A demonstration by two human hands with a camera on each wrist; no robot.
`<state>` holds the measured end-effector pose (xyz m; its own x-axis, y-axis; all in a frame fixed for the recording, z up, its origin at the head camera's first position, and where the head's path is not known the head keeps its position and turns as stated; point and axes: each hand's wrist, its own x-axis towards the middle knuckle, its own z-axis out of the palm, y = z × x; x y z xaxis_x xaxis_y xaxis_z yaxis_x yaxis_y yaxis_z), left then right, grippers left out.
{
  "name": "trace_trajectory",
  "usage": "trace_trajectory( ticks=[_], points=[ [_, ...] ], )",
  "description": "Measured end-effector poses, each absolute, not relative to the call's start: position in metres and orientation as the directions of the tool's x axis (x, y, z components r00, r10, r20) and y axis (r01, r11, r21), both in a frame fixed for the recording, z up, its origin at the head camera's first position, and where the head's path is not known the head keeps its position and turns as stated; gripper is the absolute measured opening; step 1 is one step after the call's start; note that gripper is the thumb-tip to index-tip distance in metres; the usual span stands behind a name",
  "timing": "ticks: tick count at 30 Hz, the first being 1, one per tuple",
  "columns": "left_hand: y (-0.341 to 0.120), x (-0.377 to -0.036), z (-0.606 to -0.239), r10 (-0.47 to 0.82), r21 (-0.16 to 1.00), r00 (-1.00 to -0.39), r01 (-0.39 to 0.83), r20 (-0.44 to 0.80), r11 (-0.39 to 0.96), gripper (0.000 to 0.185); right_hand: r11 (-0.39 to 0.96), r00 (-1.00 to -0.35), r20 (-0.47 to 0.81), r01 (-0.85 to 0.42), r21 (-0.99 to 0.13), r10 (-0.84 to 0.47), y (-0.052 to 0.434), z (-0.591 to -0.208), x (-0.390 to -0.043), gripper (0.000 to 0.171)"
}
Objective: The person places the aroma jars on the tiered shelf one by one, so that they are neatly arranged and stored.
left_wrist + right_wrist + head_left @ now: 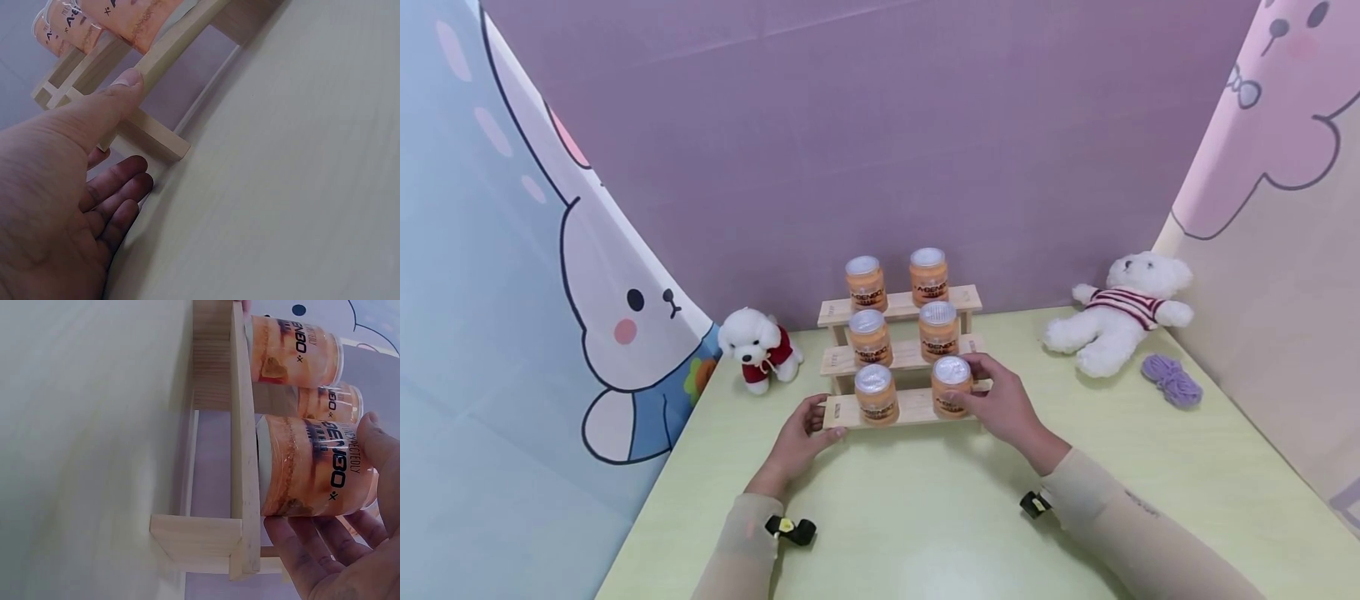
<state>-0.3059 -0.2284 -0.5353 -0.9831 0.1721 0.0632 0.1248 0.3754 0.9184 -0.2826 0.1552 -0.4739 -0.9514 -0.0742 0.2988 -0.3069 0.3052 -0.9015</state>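
A three-tier wooden rack (pixel 917 406) stands on the pale green table (pixel 925 525) with two orange, silver-lidded jars on each tier. My right hand (pixel 966 383) grips the bottom right jar (pixel 951 377), which stands on the lowest board. In the right wrist view the thumb and fingers (pixel 300 556) wrap that jar (pixel 306 462) against the board (pixel 240 425). My left hand (pixel 820 421) holds the rack's left end. Its thumb (pixel 128 81) presses the lowest board (pixel 181 37), and its fingers (pixel 119 187) lie by the foot. The other bottom jar (pixel 876 392) stands between my hands.
A white plush dog in a red top (pixel 758 347) sits left of the rack. A white teddy in a striped shirt (pixel 1120 312) and a bundle of purple yarn (pixel 1172 379) lie at the right. Cartoon-printed walls close in the back and both sides.
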Motion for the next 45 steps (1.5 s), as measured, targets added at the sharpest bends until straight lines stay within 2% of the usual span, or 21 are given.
trace_trajectory(
  ticks=[4, 15, 26, 45],
  points=[
    [-0.229, -0.306, -0.536, 0.169, 0.92, -0.983, 0.126, 0.066, 0.37, 0.072, 0.314, -0.95, 0.304, -0.311, -0.897, -0.072, 0.153, -0.475, -0.283, 0.06],
    [-0.222, -0.291, -0.501, 0.219, 0.925, -0.975, 0.124, 0.045, 0.359, 0.077, 0.33, -0.938, 0.335, -0.344, -0.879, -0.086, 0.153, -0.476, -0.284, 0.065],
    [-0.227, -0.308, -0.533, 0.168, 0.921, -0.985, 0.109, 0.049, 0.373, 0.075, 0.315, -0.935, 0.333, -0.355, -0.88, -0.122, 0.157, -0.48, -0.284, 0.07],
    [-0.228, -0.306, -0.534, 0.171, 0.914, -0.983, 0.123, 0.06, 0.388, 0.073, 0.366, -0.933, 0.337, -0.359, -0.859, -0.125, 0.157, -0.483, -0.283, 0.071]
  ],
)
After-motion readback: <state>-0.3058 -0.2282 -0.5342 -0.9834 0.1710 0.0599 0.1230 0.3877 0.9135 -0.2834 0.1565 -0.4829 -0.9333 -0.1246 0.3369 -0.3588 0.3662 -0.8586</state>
